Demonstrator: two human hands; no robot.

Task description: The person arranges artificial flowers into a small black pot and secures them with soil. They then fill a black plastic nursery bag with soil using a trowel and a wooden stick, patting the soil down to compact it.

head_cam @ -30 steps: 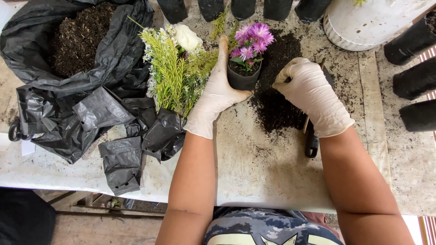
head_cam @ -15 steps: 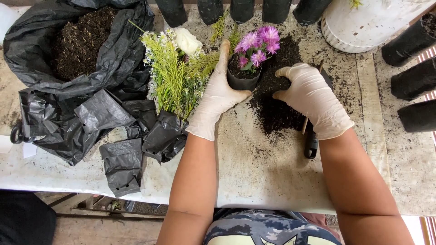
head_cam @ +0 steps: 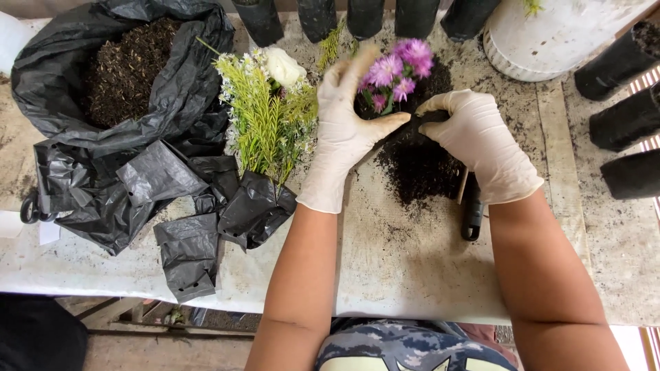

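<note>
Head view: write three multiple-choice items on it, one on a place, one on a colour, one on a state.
1. Where is the big black bag of soil?
A. far left of the table
B. far right
C. under the table

2. What colour are the flowers between the hands?
A. yellow
B. purple-pink
C. blue

3. How are the hands covered?
A. bare
B. black mitts
C. white gloves

Answers:
1 A, it lies open at the left end of the table.
2 B, purple-pink blooms rise from the small black pot.
3 C, the left hand and right hand wear white gloves and cup the pot.
</note>
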